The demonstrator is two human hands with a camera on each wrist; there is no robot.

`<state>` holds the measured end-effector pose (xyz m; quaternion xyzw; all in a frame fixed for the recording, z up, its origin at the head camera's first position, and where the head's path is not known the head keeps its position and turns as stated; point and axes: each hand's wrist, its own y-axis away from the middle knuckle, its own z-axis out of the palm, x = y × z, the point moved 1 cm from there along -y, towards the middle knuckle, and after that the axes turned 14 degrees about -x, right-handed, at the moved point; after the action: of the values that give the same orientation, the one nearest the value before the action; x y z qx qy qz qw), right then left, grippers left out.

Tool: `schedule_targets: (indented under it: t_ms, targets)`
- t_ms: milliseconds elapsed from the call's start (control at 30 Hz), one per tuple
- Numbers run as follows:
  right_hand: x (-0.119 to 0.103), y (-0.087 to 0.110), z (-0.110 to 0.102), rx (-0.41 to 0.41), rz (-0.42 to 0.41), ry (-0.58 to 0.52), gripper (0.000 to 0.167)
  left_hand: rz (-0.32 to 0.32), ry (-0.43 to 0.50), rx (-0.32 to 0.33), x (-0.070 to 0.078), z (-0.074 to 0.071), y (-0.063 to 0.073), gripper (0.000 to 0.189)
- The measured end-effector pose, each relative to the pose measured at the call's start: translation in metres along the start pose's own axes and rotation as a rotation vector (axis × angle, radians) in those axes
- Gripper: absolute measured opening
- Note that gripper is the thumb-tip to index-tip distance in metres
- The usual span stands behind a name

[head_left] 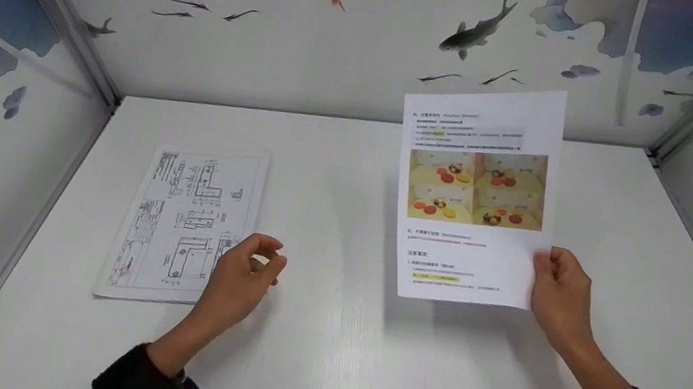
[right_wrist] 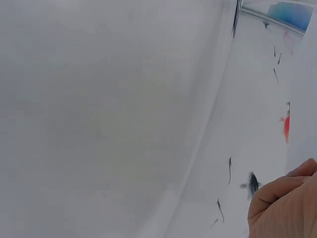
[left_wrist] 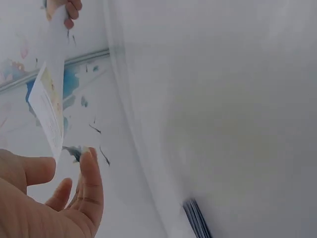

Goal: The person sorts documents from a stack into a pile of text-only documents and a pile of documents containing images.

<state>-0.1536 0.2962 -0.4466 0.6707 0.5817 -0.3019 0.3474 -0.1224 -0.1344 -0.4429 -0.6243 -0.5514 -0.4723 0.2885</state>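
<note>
Right hand [head_left: 563, 295] pinching white printed paper sheet with colour photos [head_left: 476, 195] by lower right edge, above white bench [head_left: 323, 374]. Left hand [head_left: 243, 276] hovering loosely curled, holding nothing, near white paper stack with black line drawings [head_left: 175, 229]. Light pinch likely keeping sheet uncreased.

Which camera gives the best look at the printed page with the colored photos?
The head view: the printed page faces the camera with all four photos visible, the right hand gripping its edge. The left wrist view shows it slanted and narrow; the right wrist view shows only a blank part at the picture's edge.
</note>
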Motion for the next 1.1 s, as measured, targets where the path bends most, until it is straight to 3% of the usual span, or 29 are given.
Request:
schedule_targets:
  t_ms: [167, 400, 567, 733, 1000, 1100]
  targets:
    - [0.021, -0.007, -0.035, 0.004, 0.045, 0.053, 0.061, -0.043, -0.257, 0.018, -0.010, -0.027, 0.008, 0.035]
    - [0.054, -0.015, -0.087, 0.000, 0.107, 0.129, 0.069, -0.109, -0.408, 0.062, -0.021, -0.078, 0.023, 0.043]
    - [0.081, -0.021, -0.124, -0.035, 0.185, 0.208, 0.072, -0.176, -0.435, 0.104, -0.032, -0.112, 0.033, 0.050]
    - [0.102, -0.027, -0.148, -0.044, 0.268, 0.272, 0.070, -0.221, -0.459, 0.115, -0.042, -0.133, 0.037, 0.054]
    - [0.129, -0.033, -0.164, -0.088, 0.339, 0.300, 0.069, -0.275, -0.446, 0.056, -0.053, -0.147, 0.037, 0.058]
    - [0.137, -0.034, -0.167, -0.105, 0.326, 0.340, 0.067, -0.282, -0.455, 0.028, -0.056, -0.147, 0.038, 0.058]
